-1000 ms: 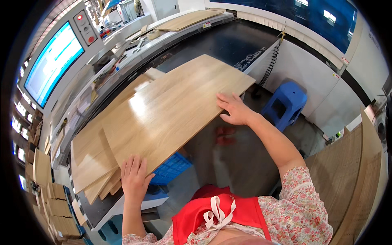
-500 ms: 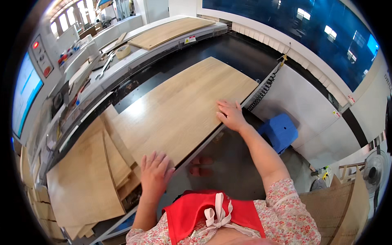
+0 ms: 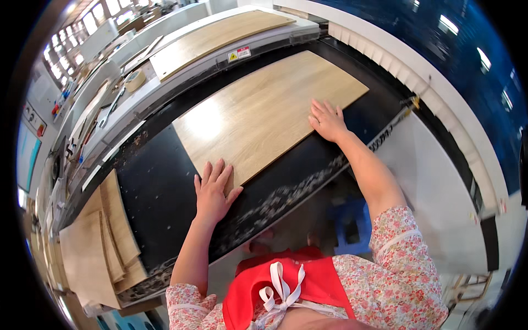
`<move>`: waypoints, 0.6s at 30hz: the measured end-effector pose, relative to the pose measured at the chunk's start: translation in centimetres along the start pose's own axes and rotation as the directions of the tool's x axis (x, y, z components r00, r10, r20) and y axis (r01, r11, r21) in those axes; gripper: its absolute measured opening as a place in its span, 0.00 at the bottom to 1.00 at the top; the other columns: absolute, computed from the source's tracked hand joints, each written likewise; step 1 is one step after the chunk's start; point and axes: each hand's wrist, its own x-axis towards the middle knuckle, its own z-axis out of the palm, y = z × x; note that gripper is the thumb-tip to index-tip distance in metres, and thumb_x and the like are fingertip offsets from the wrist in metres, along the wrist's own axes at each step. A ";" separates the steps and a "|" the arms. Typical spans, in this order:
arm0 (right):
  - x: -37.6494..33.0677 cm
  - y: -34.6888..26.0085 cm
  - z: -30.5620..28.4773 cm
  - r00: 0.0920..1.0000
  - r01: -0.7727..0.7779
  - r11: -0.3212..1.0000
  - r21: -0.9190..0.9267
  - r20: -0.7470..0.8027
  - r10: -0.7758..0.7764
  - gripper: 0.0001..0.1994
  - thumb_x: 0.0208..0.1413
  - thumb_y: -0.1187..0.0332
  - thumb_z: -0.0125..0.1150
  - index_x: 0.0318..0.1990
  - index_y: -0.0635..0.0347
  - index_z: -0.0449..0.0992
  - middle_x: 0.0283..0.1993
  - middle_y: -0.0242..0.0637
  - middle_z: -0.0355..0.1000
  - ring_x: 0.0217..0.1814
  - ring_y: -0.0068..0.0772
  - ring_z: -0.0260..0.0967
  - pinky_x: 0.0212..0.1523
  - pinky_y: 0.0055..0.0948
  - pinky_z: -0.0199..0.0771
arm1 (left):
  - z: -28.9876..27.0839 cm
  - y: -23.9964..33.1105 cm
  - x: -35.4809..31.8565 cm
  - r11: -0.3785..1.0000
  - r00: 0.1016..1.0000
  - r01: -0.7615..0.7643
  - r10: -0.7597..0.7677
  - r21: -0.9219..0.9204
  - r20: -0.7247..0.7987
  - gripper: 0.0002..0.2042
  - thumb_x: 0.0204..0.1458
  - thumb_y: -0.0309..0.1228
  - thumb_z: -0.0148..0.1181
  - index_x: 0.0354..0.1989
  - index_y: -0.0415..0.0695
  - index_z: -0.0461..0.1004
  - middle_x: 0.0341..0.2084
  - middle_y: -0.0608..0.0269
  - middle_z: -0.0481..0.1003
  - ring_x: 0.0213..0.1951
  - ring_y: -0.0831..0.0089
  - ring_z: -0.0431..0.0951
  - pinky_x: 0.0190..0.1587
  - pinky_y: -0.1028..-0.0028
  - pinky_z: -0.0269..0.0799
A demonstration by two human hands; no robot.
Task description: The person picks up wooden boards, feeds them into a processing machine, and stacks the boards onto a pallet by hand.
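A rectangular wood-grain panel (image 3: 264, 113) lies flat on the black machine table (image 3: 157, 179). My left hand (image 3: 213, 192) rests at the panel's near left corner, its fingers spread over the top face. Farther right, my right hand (image 3: 329, 122) lies on the near long edge with its fingers stretched out. Neither hand is wrapped round anything. A strip of the table with pale dust on it shows between the panel and the table's near edge.
Several wooden boards (image 3: 91, 258) overlap at the table's left end. Beyond the table, a long ledge holds another wood-grain panel (image 3: 214, 38) and a roll of tape (image 3: 135, 81). A white machine housing with a blue window (image 3: 440, 55) stands at the right. Below the table is a blue stool (image 3: 352, 225).
The panel has slid away from me across the table, my hands moving with it. Bare black table now shows in front of it and between it and the boards at left.
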 end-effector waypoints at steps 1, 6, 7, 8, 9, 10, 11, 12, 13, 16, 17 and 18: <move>1.8 2.0 -0.3 0.999 -0.013 1.000 -0.017 0.052 0.014 0.29 0.61 0.47 0.32 0.67 0.47 0.52 0.73 0.25 0.38 0.75 0.37 0.30 0.70 0.54 0.29 | 0.8 1.3 2.4 1.000 1.000 0.026 -0.026 0.008 -0.004 0.29 0.50 0.42 0.59 0.61 0.52 0.61 0.65 0.60 0.54 0.67 0.53 0.47 0.64 0.45 0.41; 9.6 10.4 -0.3 0.997 -0.023 1.000 0.016 0.068 0.022 0.29 0.61 0.47 0.32 0.67 0.47 0.52 0.73 0.24 0.38 0.75 0.36 0.30 0.70 0.54 0.29 | 4.1 6.1 12.7 0.997 0.990 0.030 -0.039 -0.071 -0.133 0.28 0.47 0.42 0.63 0.58 0.52 0.66 0.63 0.61 0.58 0.67 0.53 0.49 0.64 0.50 0.44; 10.9 11.8 0.0 0.998 -0.027 1.000 0.012 0.055 0.027 0.29 0.61 0.47 0.32 0.66 0.47 0.53 0.73 0.25 0.38 0.75 0.36 0.31 0.69 0.55 0.30 | 4.8 6.9 14.6 0.998 0.988 0.035 -0.042 -0.049 -0.150 0.27 0.47 0.43 0.62 0.57 0.52 0.67 0.63 0.61 0.59 0.66 0.53 0.51 0.64 0.50 0.45; 12.2 13.2 0.2 0.999 -0.034 0.999 0.008 0.042 0.033 0.28 0.61 0.47 0.32 0.66 0.47 0.54 0.73 0.25 0.39 0.75 0.36 0.31 0.69 0.55 0.30 | 5.4 7.5 16.4 0.998 0.988 0.039 -0.044 -0.040 -0.145 0.27 0.47 0.43 0.62 0.57 0.52 0.67 0.63 0.61 0.59 0.66 0.53 0.51 0.64 0.50 0.45; 13.6 14.5 0.3 0.999 -0.033 0.999 0.010 0.025 0.033 0.28 0.61 0.47 0.33 0.66 0.47 0.55 0.73 0.25 0.40 0.75 0.37 0.32 0.69 0.56 0.31 | 5.9 8.0 18.2 0.998 0.987 0.034 -0.040 -0.044 -0.158 0.27 0.47 0.44 0.62 0.57 0.51 0.67 0.63 0.61 0.59 0.66 0.53 0.51 0.64 0.51 0.45; 15.0 15.5 0.4 0.999 -0.028 0.999 0.026 0.027 0.028 0.28 0.61 0.47 0.33 0.66 0.47 0.55 0.73 0.25 0.40 0.75 0.37 0.32 0.69 0.56 0.31 | 6.1 8.5 19.8 0.999 0.985 0.032 -0.038 -0.043 -0.170 0.27 0.47 0.44 0.62 0.57 0.51 0.67 0.63 0.61 0.59 0.66 0.53 0.51 0.64 0.51 0.46; 16.3 16.4 0.4 0.999 -0.030 0.999 0.032 0.032 0.029 0.28 0.61 0.47 0.33 0.66 0.46 0.55 0.73 0.25 0.40 0.75 0.37 0.32 0.69 0.56 0.31 | 6.4 8.9 21.2 0.999 0.983 0.025 -0.030 -0.032 -0.183 0.27 0.48 0.44 0.62 0.57 0.51 0.67 0.62 0.61 0.60 0.66 0.53 0.52 0.64 0.53 0.46; 17.6 17.1 0.5 0.999 -0.033 0.999 0.038 0.038 0.031 0.28 0.61 0.47 0.33 0.66 0.46 0.55 0.73 0.25 0.40 0.75 0.37 0.33 0.69 0.56 0.31 | 6.5 9.1 22.6 0.999 0.984 0.028 -0.031 -0.017 -0.176 0.27 0.48 0.44 0.62 0.57 0.51 0.67 0.62 0.61 0.60 0.66 0.53 0.52 0.64 0.53 0.46; 18.7 17.7 0.6 0.999 -0.031 0.999 0.022 0.024 0.031 0.28 0.61 0.48 0.33 0.66 0.46 0.55 0.73 0.25 0.41 0.75 0.37 0.33 0.69 0.56 0.31 | 6.8 9.4 23.8 0.999 0.982 0.040 -0.042 -0.012 -0.187 0.27 0.48 0.44 0.61 0.57 0.51 0.68 0.62 0.61 0.60 0.65 0.53 0.52 0.64 0.53 0.47; 21.4 19.9 0.9 0.998 -0.054 0.998 0.021 0.012 0.054 0.27 0.61 0.48 0.33 0.65 0.46 0.56 0.72 0.25 0.42 0.74 0.38 0.35 0.69 0.56 0.31 | 7.4 10.0 27.3 0.999 0.977 0.053 -0.051 0.004 -0.207 0.26 0.48 0.44 0.61 0.57 0.50 0.68 0.62 0.60 0.61 0.65 0.52 0.53 0.64 0.55 0.49; 22.1 20.7 1.1 0.997 -0.073 0.997 0.001 -0.037 0.073 0.27 0.61 0.48 0.34 0.64 0.46 0.58 0.72 0.26 0.44 0.74 0.38 0.36 0.68 0.56 0.32 | 7.6 10.2 28.3 0.999 0.975 0.045 -0.041 0.010 -0.220 0.26 0.48 0.44 0.61 0.57 0.50 0.68 0.61 0.59 0.61 0.65 0.52 0.53 0.64 0.56 0.50; 22.8 21.1 1.3 0.997 -0.070 0.998 0.004 -0.028 0.070 0.27 0.61 0.48 0.34 0.64 0.46 0.58 0.72 0.26 0.44 0.74 0.38 0.36 0.68 0.56 0.32 | 7.8 10.3 29.0 0.999 0.972 0.037 -0.032 0.017 -0.233 0.26 0.48 0.43 0.61 0.56 0.50 0.69 0.61 0.59 0.62 0.64 0.51 0.54 0.63 0.57 0.51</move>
